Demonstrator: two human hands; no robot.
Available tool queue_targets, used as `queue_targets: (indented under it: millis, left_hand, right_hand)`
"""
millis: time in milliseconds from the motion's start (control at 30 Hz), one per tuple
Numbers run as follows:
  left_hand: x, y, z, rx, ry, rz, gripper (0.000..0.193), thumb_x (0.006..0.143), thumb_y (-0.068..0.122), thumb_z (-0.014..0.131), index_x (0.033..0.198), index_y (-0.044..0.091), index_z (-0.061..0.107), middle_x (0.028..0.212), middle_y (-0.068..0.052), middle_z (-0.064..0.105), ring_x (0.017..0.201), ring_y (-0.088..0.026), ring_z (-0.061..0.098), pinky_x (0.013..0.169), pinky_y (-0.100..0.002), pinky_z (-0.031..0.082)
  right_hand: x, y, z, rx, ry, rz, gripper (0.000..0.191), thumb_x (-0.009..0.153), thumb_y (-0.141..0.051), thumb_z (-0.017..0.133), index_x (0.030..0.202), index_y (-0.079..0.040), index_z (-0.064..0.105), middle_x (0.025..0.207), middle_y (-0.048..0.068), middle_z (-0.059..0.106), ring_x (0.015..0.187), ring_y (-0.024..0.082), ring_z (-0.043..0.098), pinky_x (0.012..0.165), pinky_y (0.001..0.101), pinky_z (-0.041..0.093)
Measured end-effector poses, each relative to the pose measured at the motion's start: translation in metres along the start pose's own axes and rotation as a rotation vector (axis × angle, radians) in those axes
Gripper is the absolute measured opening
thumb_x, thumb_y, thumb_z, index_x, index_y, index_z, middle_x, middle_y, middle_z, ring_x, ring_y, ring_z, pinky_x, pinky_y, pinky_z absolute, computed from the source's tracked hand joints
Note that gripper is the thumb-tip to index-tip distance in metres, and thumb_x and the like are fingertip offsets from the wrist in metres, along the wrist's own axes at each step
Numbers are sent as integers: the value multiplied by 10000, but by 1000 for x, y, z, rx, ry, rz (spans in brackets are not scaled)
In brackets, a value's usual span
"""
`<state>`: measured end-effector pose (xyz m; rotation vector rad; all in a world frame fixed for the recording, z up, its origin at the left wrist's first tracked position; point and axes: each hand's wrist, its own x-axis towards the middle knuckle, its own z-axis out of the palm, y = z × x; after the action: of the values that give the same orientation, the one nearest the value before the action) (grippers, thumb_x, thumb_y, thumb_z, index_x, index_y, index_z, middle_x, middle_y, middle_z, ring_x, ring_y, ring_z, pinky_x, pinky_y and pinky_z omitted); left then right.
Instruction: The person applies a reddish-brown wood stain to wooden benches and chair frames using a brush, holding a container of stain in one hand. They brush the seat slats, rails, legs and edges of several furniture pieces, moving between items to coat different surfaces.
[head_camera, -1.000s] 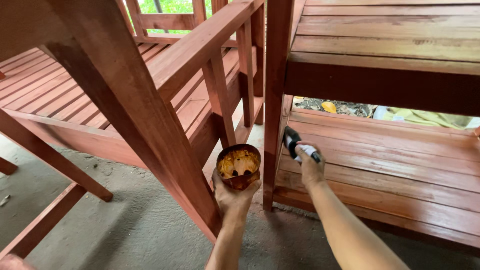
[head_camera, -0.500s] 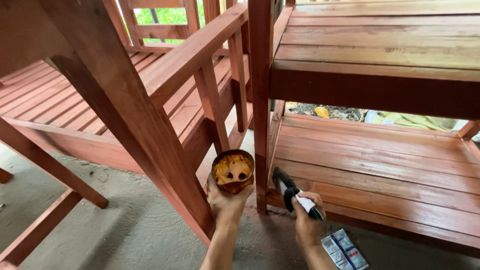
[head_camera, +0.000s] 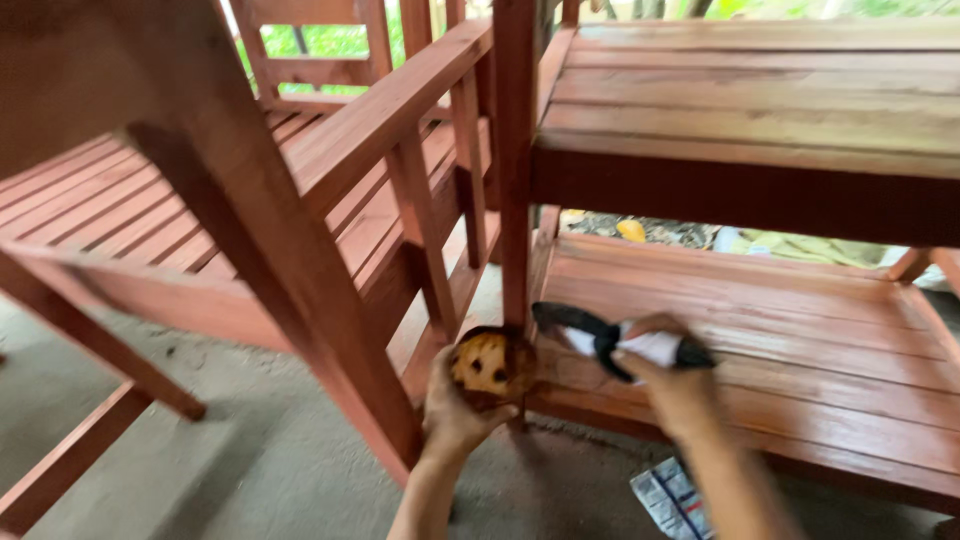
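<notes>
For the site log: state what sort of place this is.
Probably an open-air furniture finishing spot. Red-brown slatted wooden chair and two-tier table stand on bare concrete floor, greenery behind; the left hand holds a small stain-filled cup, the right hand a paintbrush.

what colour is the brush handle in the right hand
The brush handle is white with black ends, seen in the head view, though blurred.

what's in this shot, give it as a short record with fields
left hand: left hand holds a small round container of brownish liquid
right hand: right hand grips a brush, its dark bristles pointing left toward the container
furniture: reddish wooden table with a lower shelf; wooden chair at left
floor: concrete floor, folded newspaper near the right arm
sharpness: blurred
</notes>
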<state>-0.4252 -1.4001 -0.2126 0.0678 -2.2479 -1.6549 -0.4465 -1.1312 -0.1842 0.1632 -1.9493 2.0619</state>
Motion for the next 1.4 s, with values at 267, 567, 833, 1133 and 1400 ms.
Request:
queue_targets:
  millis: [267, 567, 833, 1133, 1400]
  left_hand:
    - [-20, 16, 7, 173, -5, 466, 1105, 515, 149, 1000, 1442, 88, 403, 1426, -167, 447, 1341, -383, 487, 1126, -442, 473]
    - [-32, 28, 5, 167, 6, 527, 1083, 460, 131, 986, 1408, 99, 464, 1436, -169, 483, 1349, -398, 485, 1140, -483, 451]
    - [-37, 28, 6, 78, -59, 477, 1038, 536, 159, 984, 1430, 130, 456, 1430, -162, 492, 1336, -397, 497, 1104, -452, 487]
    - [-38, 34, 14, 133, 36, 555, 1041, 567, 133, 988, 1437, 110, 416, 1463, -215, 425, 1391, -464, 424, 1110, -484, 466]
    - [-39, 29, 15, 87, 8, 533, 1061, 555, 143, 970, 1460, 137, 416, 1439, -195, 477, 1329, -413, 504, 1121, -466, 494]
  right_hand:
    - [-13, -103, -7, -495, -457, -2, 216, 787, -21, 800, 951, -158, 773, 995, 89, 800, 889, 241, 767, 746, 389, 638]
    - [-37, -114, 37, -555, -657, -277, 131, 750, -34, 777, 833, -123, 730, 891, 7, 799, 812, 141, 745, 720, 295, 587]
    - [-37, -81, 52, -631, -627, -128, 114, 786, -108, 796, 874, -135, 729, 780, -16, 762, 713, 122, 720, 665, 285, 598]
    - [-42, -72, 46, -699, -288, -265, 171, 772, -147, 820, 915, -147, 726, 770, 16, 787, 664, 109, 764, 567, 252, 593]
    - [-47, -73, 50, -688, -349, -312, 181, 745, -116, 833, 884, -110, 717, 744, 26, 783, 659, 135, 761, 597, 270, 598]
